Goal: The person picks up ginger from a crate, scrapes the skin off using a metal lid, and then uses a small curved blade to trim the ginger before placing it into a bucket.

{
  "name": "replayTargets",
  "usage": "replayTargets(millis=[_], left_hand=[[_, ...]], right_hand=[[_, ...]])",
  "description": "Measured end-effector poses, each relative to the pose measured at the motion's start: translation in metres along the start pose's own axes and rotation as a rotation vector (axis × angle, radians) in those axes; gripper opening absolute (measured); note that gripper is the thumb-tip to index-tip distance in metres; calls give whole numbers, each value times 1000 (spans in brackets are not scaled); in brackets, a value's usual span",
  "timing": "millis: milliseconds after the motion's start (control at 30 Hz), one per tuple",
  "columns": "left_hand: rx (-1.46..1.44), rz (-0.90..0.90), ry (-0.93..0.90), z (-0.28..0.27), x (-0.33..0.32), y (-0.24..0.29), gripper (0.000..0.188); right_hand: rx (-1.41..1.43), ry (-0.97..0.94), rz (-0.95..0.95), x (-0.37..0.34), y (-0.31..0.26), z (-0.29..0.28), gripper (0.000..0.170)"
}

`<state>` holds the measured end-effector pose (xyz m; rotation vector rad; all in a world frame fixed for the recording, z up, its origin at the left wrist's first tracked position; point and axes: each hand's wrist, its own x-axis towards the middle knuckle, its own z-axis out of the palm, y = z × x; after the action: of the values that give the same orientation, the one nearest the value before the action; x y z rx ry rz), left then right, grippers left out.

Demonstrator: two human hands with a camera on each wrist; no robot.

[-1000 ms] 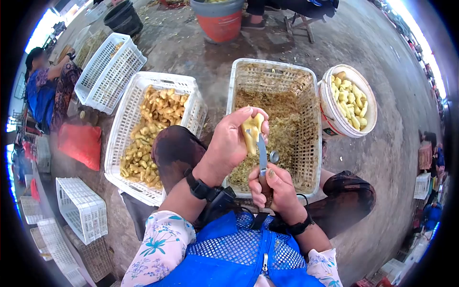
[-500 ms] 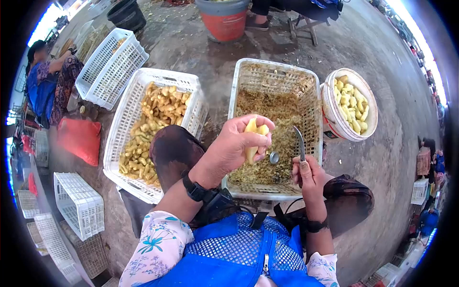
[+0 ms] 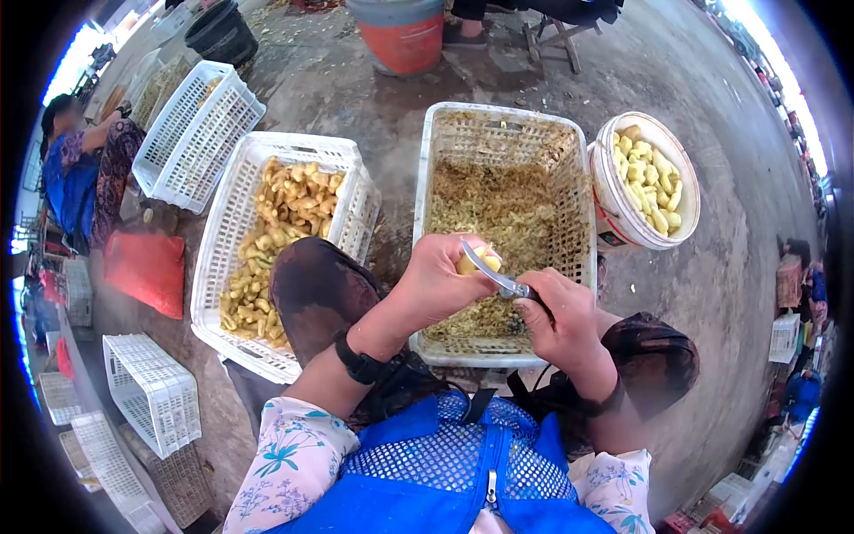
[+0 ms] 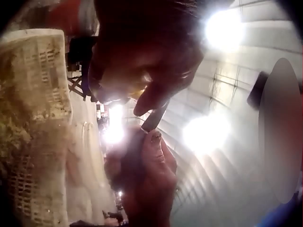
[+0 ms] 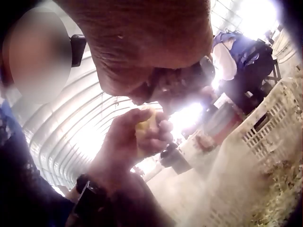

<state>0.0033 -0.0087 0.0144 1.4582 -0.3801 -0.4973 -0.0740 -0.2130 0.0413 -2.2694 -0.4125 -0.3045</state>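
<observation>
My left hand [image 3: 442, 283] grips a pale yellow ginger piece [image 3: 480, 259], its upper end showing between thumb and fingers. In my right hand [image 3: 566, 322] is the handle of a small curved knife [image 3: 507, 286]; its blade lies across the top of the ginger. Both hands are above the near part of a white crate [image 3: 425, 191] with peelings inside. The right wrist view shows the ginger [image 5: 146, 126] wrapped by the left fingers. In the left wrist view the knife blade [image 4: 155, 117] runs between the two hands.
A white crate [image 3: 213, 258] of unpeeled ginger stands to the left, a white bucket [image 3: 608, 191] of peeled ginger to the right. Beyond are a red-grey tub [image 3: 405, 40], a black bucket [image 3: 220, 34] and empty crates. A red sack [image 3: 145, 273] lies left, near a seated person [image 3: 76, 178].
The knife swung away to the right, then came back onto the ginger. My left hand has lowered slightly, and the ginger is turned so that less of it shows.
</observation>
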Motion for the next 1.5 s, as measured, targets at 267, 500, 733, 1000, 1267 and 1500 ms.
replayTargets(millis=[267, 500, 733, 1000, 1267, 1500], left_hand=[[243, 112, 85, 4, 2, 0, 14], [282, 99, 108, 8, 4, 4, 8], [275, 123, 187, 0, 2, 7, 10], [-814, -239, 14, -2, 9, 19, 21], [-94, -149, -97, 3, 4, 17, 20], [191, 230, -39, 16, 8, -10, 10]], right_hand=[[-64, 39, -12, 2, 5, 9, 17], [-163, 88, -2, 10, 3, 13, 16], [-108, 179, 313, -8, 64, 7, 15], [490, 157, 502, 0, 29, 6, 19], [326, 79, 287, 21, -2, -21, 28], [131, -13, -53, 46, -7, -6, 32]])
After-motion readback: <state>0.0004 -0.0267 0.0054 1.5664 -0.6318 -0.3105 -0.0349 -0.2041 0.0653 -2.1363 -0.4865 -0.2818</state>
